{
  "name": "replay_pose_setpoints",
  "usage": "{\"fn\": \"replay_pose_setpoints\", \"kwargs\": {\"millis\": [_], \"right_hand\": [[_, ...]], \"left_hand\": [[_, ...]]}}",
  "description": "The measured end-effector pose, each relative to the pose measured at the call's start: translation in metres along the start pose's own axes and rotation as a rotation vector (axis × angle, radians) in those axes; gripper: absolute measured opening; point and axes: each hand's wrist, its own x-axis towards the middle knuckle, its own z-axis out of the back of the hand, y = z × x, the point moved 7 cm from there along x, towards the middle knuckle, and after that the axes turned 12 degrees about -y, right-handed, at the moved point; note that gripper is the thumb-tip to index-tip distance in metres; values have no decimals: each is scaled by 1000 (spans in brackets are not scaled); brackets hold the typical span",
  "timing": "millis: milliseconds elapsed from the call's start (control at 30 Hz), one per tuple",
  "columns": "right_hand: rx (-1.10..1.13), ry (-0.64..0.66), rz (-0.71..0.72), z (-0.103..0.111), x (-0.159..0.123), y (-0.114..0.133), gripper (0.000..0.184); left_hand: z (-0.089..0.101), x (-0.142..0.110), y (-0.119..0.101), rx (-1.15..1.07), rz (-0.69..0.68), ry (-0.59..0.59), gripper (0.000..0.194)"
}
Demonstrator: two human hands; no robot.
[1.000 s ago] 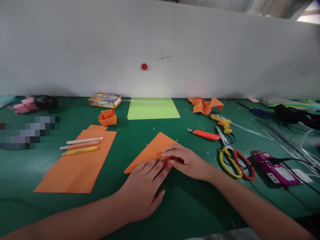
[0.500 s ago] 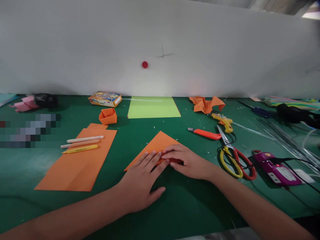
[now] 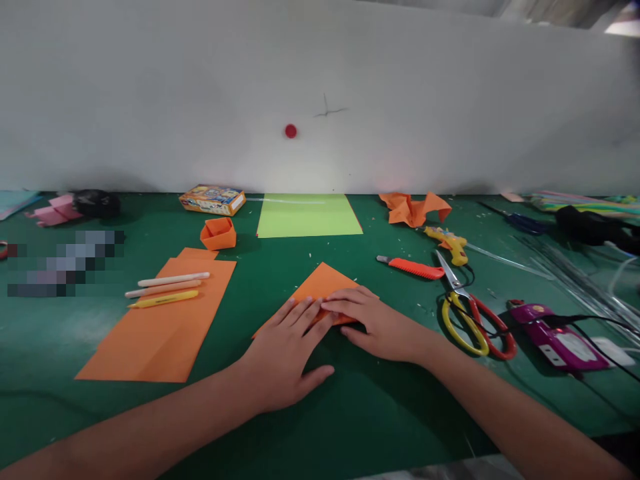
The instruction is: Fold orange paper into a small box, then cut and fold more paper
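Note:
A folded orange paper (image 3: pixel 320 280) lies on the green table in front of me, one corner pointing away. My left hand (image 3: pixel 285 353) rests flat on its left side, fingers stretched and the thumb spread out to the right over the table. From the right, my right hand (image 3: pixel 370 320) presses its extended fingers on the paper's near part, fingertips meeting those of the left. Its thumb is apart, lower down. The paper's near edge is mostly hidden under both hands.
Orange sheets (image 3: pixel 150 340) with several pens lie left, an orange folded paper box (image 3: pixel 219 234) behind them. To the right are a red cutter knife (image 3: pixel 413 268), scissors (image 3: pixel 465 313), a yellow glue gun (image 3: pixel 447 243) and a purple power strip (image 3: pixel 560 340). A green sheet (image 3: pixel 310 217) lies by the wall.
Both hands stay on the orange paper, with only slight finger movement. The whole view has shifted a little, so things on the table appear slightly further right.

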Motion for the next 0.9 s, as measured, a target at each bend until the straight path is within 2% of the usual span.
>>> {"fn": "replay_pose_setpoints", "kwargs": {"millis": [100, 233, 500, 900], "right_hand": [[4, 23, -22, -3, 0, -2, 59], [25, 29, -25, -2, -1, -3, 60], [21, 34, -29, -1, 0, -1, 59], [-6, 46, -14, -1, -1, -2, 49]], "left_hand": [[-1, 0, 1, 7, 0, -4, 72], [-1, -1, 1, -5, 2, -32, 70], [-2, -2, -1, 0, 8, -5, 69], [-2, -2, -1, 8, -13, 11, 70]]}}
